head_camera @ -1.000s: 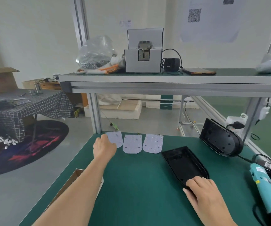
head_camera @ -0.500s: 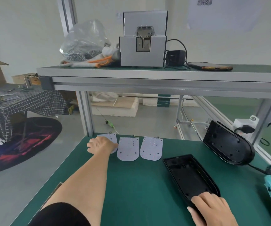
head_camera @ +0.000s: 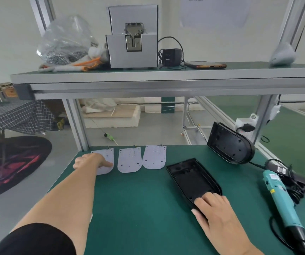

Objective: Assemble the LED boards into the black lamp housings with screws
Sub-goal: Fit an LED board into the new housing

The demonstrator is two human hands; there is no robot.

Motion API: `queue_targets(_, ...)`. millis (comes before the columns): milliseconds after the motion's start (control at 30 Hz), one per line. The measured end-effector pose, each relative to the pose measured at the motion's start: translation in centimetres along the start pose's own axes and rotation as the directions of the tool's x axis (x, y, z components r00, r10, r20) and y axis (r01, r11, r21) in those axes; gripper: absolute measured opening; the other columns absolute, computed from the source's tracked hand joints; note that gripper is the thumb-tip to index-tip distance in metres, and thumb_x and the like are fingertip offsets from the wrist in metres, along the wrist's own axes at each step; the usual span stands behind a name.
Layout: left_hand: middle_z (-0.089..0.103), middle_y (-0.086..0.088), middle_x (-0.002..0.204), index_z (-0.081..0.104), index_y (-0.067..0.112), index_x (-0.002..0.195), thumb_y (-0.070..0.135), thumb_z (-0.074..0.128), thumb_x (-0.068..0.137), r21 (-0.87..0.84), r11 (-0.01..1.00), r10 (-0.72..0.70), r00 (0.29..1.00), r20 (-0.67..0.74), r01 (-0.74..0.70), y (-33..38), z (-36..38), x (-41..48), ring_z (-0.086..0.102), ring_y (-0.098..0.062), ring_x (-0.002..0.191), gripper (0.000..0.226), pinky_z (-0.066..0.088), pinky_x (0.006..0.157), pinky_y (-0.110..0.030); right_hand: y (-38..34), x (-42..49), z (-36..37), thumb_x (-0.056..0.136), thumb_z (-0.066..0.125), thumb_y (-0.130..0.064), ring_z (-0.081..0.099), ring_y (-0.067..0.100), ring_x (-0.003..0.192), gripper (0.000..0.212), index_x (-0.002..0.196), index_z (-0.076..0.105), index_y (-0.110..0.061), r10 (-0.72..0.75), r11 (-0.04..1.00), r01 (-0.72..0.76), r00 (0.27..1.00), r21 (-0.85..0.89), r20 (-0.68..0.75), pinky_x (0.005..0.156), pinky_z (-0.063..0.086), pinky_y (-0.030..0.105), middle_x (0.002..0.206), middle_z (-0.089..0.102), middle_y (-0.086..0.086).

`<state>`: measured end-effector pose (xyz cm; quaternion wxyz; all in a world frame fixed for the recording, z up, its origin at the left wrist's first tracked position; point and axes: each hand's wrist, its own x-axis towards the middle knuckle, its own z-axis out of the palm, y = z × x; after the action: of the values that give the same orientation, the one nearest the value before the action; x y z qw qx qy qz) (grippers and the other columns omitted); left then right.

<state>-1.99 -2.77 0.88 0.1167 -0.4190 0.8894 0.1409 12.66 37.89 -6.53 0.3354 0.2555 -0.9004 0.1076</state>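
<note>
Three white LED boards lie in a row at the far edge of the green bench: the left board, the middle board and the right board. My left hand lies over the left board, its fingers curled on the board's near edge. A black lamp housing lies open side up right of the boards. My right hand rests on its near end with fingers bent over the rim. A second black housing leans upright at the back right.
A teal electric screwdriver with its black cable lies along the bench's right edge. On the upper shelf stand a grey screw feeder, a bag of screws, a black adapter and a phone.
My left hand has slid from the left board's far corner down onto its near part. The view has tilted and moved closer. My right hand stays on the housing.
</note>
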Motion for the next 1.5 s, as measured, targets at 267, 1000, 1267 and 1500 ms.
queue_targets(267, 0.016, -0.010, 0.167, 0.008, 0.004, 0.159, 0.069, 0.049, 0.094, -0.113, 0.993, 0.062, 0.987, 0.151, -0.045, -1.5, 0.5, 0.9, 0.018, -0.026, 0.153, 0.101, 0.017, 0.123, -0.032, -0.6, -0.1, -1.2, 0.089, 0.073, -0.021, 0.044, 0.018, 0.070, 0.013, 0.087, 0.060, -0.020, 0.064, 0.996, -0.070, 0.992, 0.053, 0.107, 0.069, 0.044, 0.030, 0.082, 0.047, -0.006)
queue_targets(1000, 0.068, -0.008, 0.129, 0.048, 0.005, 0.144, 0.002, 0.033, 0.106, -0.997, 0.027, 0.753, 0.658, -0.023, -0.066, -9.2, -1.9, -6.6, 0.072, -0.017, 0.104, 0.041, 0.060, 0.087, -0.032, -0.5, -0.4, -1.4, 0.088, 0.074, -0.016, 0.047, 0.023, 0.069, 0.009, 0.091, 0.066, -0.015, 0.060, 0.992, -0.068, 0.995, 0.104, 0.079, 0.066, 0.047, 0.036, 0.081, 0.051, 0.000)
queue_targets(1267, 0.071, 0.000, 0.125, 0.071, 0.029, 0.124, -0.008, 0.015, 0.106, -0.984, -0.170, 0.858, 0.482, -0.176, -0.057, -10.1, -1.6, -15.1, 0.071, -0.019, 0.109, 0.070, 0.060, 0.087, -0.039, -0.4, -0.4, -1.6, 0.085, 0.075, -0.008, 0.052, 0.025, 0.072, 0.011, 0.093, 0.069, -0.012, 0.048, 0.987, -0.065, 0.992, 0.147, 0.117, 0.070, 0.050, 0.038, 0.084, 0.056, 0.002)
queue_targets(1500, 0.076, -0.003, 0.114, 0.073, 0.017, 0.118, -0.018, 0.011, 0.094, -0.980, -0.183, 0.974, 0.122, -0.192, -0.080, -10.3, -3.5, -20.8, 0.072, -0.020, 0.104, 0.075, 0.058, 0.089, -0.038, 0.0, -0.8, -2.1, 0.089, 0.063, 0.001, 0.056, 0.022, 0.092, 0.012, 0.095, 0.067, -0.008, -0.027, 0.955, -0.044, 0.972, 0.295, 0.234, 0.118, 0.030, 0.035, 0.094, 0.061, 0.001)
